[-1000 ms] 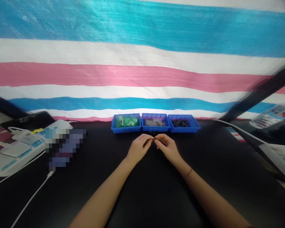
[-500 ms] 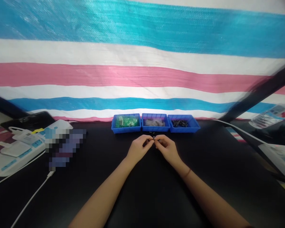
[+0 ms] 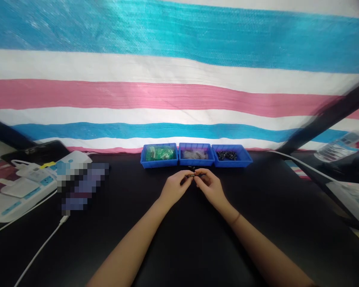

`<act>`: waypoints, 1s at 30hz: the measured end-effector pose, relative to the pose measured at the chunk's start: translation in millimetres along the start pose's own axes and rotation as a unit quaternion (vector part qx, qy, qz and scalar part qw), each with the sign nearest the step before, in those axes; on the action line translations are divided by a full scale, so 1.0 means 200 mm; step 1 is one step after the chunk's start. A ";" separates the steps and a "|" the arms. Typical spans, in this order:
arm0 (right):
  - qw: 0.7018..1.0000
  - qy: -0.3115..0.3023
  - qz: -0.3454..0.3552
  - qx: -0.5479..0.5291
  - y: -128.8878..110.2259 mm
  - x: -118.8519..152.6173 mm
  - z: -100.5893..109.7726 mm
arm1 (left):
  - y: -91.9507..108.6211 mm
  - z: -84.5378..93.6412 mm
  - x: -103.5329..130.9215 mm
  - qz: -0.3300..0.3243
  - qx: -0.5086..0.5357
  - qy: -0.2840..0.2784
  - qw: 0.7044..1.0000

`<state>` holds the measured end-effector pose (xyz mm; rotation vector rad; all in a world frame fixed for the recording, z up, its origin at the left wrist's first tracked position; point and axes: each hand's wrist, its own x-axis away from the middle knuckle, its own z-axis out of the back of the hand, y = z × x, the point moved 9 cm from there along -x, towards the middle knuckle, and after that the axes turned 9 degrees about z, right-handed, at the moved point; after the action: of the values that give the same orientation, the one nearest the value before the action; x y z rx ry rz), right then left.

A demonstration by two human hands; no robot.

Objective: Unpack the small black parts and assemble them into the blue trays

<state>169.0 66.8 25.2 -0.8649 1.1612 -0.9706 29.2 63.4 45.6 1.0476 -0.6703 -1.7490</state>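
My left hand and my right hand meet at the middle of the black table, fingertips almost touching. Between their pinched fingers sits a small dark metallic piece, too small to name, partly hidden by the fingertips. Just beyond it a small black part lies on the table. Three blue trays stand in a row behind my hands: the left tray has green plastic bags, the middle tray has clear bags with small parts, the right tray has many small black pieces.
At the left lie a white power strip with plugs, a blurred-out flat object and a white cable. Another power strip and a plastic bottle are at the right. A striped sheet hangs behind the table.
My fingertips have shifted slightly, and more of the small piece between them now shows. The trays stay where they were.
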 end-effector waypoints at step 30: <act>0.980 0.137 0.055 0.134 -0.03 -0.03 0.22 | -0.06 -0.03 0.00 0.038 -0.229 0.026 0.972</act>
<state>211.0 73.4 41.4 -0.4556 1.2607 -1.1498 29.7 68.6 32.8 0.7338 -0.2467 -1.6946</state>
